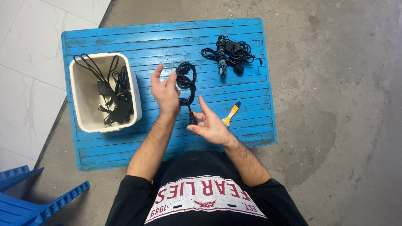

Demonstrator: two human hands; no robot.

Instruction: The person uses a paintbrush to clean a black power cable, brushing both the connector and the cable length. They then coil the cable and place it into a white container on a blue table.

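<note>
The left hand [165,93] is raised over the blue slatted wooden table [167,142], its fingers curled around a coiled black rubber cable [185,81] whose loops stand just beyond its fingertips. The cable's tail drops from the coil toward the right hand [210,124], which lies just below and beside the left one, palm up with fingers loosely spread, the thumb and first fingers pinching the cable's black plug [192,119]. Just past the right hand's fingertips lies a small paintbrush with a yellow handle [231,114]. Farther out beyond it rests a tied bundle of black cords [228,53]. Outward of the left hand stands a white plastic tub [81,121] holding more black cables and adapters [115,98].
</note>
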